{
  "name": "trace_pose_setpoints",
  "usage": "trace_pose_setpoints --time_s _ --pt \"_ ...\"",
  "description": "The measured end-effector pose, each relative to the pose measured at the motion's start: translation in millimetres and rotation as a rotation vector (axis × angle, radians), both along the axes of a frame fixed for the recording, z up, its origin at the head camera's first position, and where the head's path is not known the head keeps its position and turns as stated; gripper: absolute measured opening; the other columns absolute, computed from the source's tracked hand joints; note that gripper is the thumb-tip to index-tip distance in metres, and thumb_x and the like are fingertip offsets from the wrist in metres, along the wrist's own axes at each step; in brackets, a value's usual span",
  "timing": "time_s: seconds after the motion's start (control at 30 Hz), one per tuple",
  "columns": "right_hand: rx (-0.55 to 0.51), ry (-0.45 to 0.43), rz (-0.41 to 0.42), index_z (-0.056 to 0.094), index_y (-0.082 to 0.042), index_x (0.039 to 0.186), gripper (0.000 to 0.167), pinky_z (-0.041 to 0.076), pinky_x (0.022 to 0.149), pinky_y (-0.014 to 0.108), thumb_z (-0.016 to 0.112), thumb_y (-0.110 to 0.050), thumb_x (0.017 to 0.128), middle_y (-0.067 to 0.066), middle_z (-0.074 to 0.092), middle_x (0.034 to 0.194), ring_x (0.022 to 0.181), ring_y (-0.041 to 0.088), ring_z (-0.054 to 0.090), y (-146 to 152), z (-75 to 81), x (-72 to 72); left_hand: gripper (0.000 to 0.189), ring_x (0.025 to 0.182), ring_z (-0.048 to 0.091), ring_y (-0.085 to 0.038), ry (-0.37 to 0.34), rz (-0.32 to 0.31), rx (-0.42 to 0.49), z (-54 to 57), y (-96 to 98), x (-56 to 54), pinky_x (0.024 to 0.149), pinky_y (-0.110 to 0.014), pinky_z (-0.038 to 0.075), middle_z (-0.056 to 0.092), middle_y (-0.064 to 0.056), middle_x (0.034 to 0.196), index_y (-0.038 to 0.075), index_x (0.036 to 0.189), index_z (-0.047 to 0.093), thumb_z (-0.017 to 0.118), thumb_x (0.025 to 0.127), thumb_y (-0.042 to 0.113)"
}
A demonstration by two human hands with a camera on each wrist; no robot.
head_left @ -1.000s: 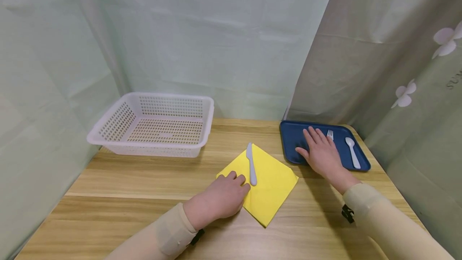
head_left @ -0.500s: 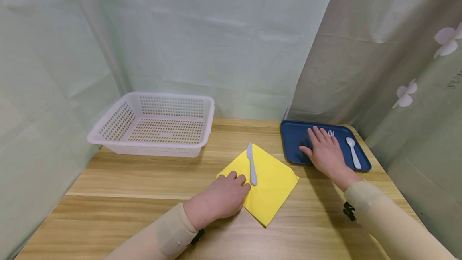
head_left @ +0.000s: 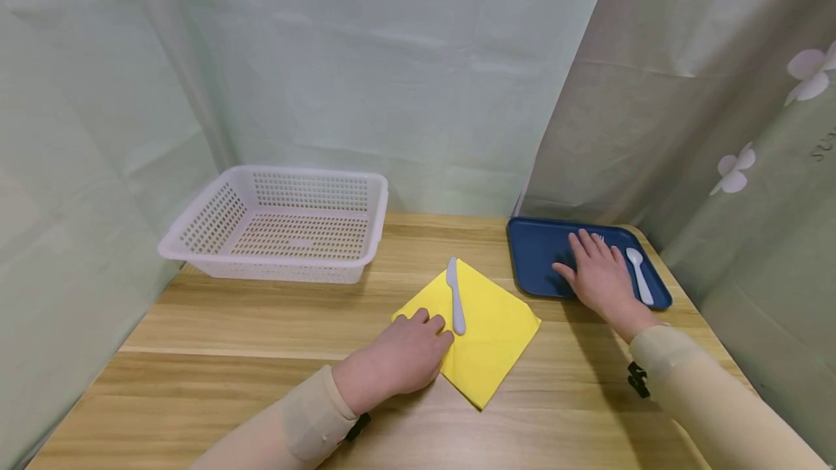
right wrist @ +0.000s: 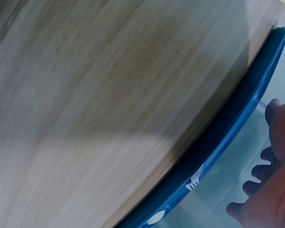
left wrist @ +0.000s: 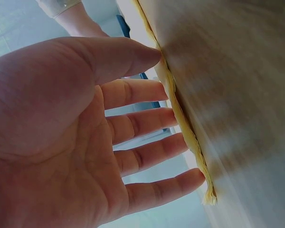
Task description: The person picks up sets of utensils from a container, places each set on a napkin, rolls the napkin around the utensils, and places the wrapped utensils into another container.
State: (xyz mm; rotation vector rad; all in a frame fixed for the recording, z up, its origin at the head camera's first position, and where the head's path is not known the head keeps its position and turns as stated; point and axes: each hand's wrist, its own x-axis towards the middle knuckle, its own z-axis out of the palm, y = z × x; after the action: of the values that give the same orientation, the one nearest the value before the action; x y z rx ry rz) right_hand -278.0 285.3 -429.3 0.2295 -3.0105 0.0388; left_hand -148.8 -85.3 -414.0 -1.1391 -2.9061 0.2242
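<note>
My left hand (head_left: 403, 355) rests its fingertips and thumb tip on the yellow cloth (head_left: 493, 332), which lies folded on the table. In the left wrist view the fingers (left wrist: 147, 118) are spread, their tips touching the cloth's edge. A pale grey plastic knife (head_left: 455, 299) lies on the cloth, just beyond these fingers. My right hand (head_left: 599, 278) is over the dark blue tray (head_left: 538, 260), fingers spread. It covers most of a white fork (head_left: 599, 238); the right wrist view shows the tines. Right of that hand, a white spoon (head_left: 639, 275) lies on the tray.
A white perforated plastic basket (head_left: 300, 261) stands at the back left of the wooden table (head_left: 248, 325). Pale curtains (head_left: 418, 78) hang behind and on both sides, close to the table edges.
My right hand has shifted gradually to the right over the tray, covering more of the fork. My left hand, the cloth and the knife stay where they were.
</note>
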Motion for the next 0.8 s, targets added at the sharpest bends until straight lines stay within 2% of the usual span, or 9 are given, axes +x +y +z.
trace_pose_setpoints --time_s 0.4,0.67,0.8 --pt "0.018 -0.016 -0.013 0.031 0.007 0.168 0.082 0.016 0.127 0.073 0.056 -0.048 0.114 0.035 0.026 0.173 0.161 0.054 0.022 9 0.4 0.1 0.018 0.094 0.056 -0.024 0.01 -0.003 -0.003 -0.5 0.0 -0.1 0.07 -0.041 0.053 0.064 -0.002 0.107 0.015 0.117 0.073 0.071 0.103 0.026" --pt "0.03 0.017 -0.024 0.039 0.01 0.164 0.078 0.021 0.125 0.074 0.059 -0.046 0.113 0.038 0.034 0.168 0.157 0.056 0.03 14 -1.1 3.8 0.017 0.093 0.056 -0.024 0.001 -0.005 0.008 2.1 0.2 0.9 0.071 -0.042 0.054 0.063 -0.003 0.106 0.014 0.117 0.074 0.071 0.104 0.025" --pt "0.022 0.007 -0.039 0.039 0.01 0.163 0.078 0.021 0.125 0.075 0.058 -0.047 0.114 0.039 0.035 0.167 0.156 0.057 0.032 18 -3.0 3.1 0.017 0.093 0.056 -0.024 0.0 -0.005 0.012 1.5 0.2 0.9 0.07 -0.042 0.053 0.063 -0.002 0.105 0.014 0.117 0.074 0.071 0.103 0.025"
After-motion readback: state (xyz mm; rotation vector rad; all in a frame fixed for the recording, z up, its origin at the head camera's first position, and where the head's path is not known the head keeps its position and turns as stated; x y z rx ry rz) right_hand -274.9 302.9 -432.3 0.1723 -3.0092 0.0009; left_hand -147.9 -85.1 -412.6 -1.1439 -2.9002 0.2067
